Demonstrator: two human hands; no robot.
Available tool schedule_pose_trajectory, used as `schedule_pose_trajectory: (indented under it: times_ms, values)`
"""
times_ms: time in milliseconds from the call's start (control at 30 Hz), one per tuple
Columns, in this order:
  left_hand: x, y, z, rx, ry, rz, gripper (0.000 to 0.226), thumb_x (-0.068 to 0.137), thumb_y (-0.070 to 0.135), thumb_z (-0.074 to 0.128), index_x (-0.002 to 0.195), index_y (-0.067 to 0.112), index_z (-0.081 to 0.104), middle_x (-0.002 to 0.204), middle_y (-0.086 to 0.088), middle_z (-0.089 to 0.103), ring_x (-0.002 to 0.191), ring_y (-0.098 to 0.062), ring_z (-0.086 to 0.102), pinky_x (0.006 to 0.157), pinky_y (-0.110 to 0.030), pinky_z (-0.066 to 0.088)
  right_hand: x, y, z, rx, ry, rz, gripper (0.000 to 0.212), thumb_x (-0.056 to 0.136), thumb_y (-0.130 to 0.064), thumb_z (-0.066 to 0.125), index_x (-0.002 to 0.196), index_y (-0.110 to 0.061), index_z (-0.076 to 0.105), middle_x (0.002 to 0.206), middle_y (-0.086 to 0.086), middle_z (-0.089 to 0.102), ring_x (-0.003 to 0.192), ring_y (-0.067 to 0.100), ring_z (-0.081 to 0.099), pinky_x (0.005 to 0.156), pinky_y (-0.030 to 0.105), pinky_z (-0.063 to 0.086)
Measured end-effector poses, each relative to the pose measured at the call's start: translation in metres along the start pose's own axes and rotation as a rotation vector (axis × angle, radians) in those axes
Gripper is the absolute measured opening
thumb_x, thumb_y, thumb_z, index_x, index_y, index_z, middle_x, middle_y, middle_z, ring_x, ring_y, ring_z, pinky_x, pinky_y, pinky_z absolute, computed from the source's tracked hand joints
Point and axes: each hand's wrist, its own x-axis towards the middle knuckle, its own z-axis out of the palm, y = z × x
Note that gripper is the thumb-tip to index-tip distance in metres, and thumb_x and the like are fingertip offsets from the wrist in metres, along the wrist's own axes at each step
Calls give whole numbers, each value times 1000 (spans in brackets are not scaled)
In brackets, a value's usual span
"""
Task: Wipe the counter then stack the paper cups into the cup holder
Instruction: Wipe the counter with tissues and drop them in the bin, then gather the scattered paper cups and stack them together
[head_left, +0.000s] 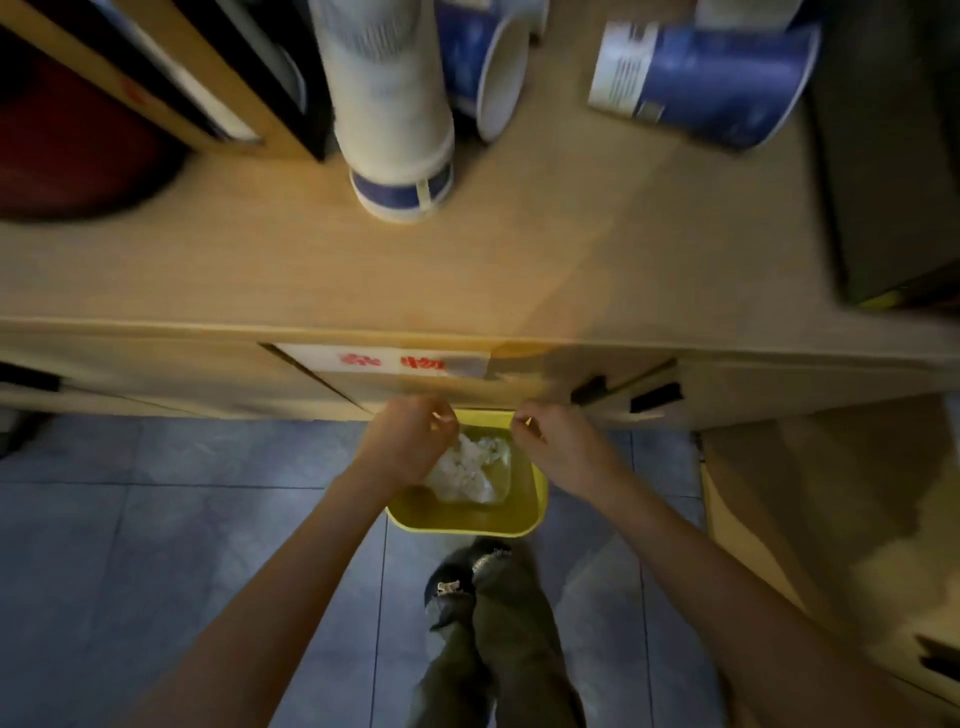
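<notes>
My left hand (410, 441) and my right hand (556, 447) hover side by side over a yellow waste bin (467, 519) on the floor, fingers curled in, with nothing visibly gripped. A crumpled white tissue (467, 473) lies inside the bin, partly hidden by my left hand. Up on the wooden counter (363, 270) stands a white tube-shaped cup holder (389, 104) with a blue cup showing at its near end. Beside it lies a blue paper cup (483, 67) on its side, and another blue paper cup (711, 78) lies further right.
A dark box (883, 156) stands on the counter's right end, and dark framed items (208, 78) and a red round object (67, 145) stand at the left. A labelled drawer front (395, 361) sits below the counter edge. My legs and shoes (483, 597) stand on blue floor tiles.
</notes>
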Motion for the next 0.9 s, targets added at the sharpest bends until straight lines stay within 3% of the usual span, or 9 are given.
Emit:
schedule_pose_trajectory:
  times_ms: [100,200,400,533,667,767,900]
  values:
    - [-29,38,-53,86,95,118,15,84,18,54,89,14,68,94,-11,72,91,-31,64,77,-43,53,-23,-35,-52,-40,113,-45,24,95,-23,43,94,-7,61,62,8,60,55,23,55,49,33,38]
    - [-44,70,-98,152,198,210,14,85,22,53,87,18,66,85,-9,73,85,-32,65,73,-41,53,-37,-64,-99,20,294,-94,22,93,-19,46,96,-5,63,80,19,69,74,34,63,61,38,44]
    - [-39,127,-142,116,379,342,14,85,21,52,89,17,65,90,-8,72,84,-28,64,71,-40,53,-35,-90,-174,167,513,-61,20,94,-23,46,94,-9,62,86,15,71,80,30,64,70,37,50]
    - [-24,163,-152,59,465,435,21,86,20,55,105,13,60,100,-8,66,91,-24,61,75,-36,51,-21,-90,-208,556,546,3,14,94,-23,47,88,-17,59,79,1,64,77,17,62,70,29,49]
    - [1,185,-151,94,471,446,45,84,19,59,126,12,46,125,-11,52,113,-24,51,90,-33,43,1,-75,-231,942,568,155,12,90,-16,52,81,-16,60,77,3,62,75,18,59,72,31,47]
    - [26,194,-148,202,423,430,67,80,26,64,137,13,31,141,-10,38,128,-24,37,105,-33,34,21,-59,-242,1248,500,307,8,88,-15,55,89,-11,62,83,8,63,72,18,60,68,29,50]
    - [61,198,-145,384,333,348,94,73,26,72,144,16,10,154,-11,13,142,-27,14,115,-37,21,48,-40,-249,1502,331,500,21,85,-30,61,94,-11,60,94,10,63,85,21,61,74,32,51]
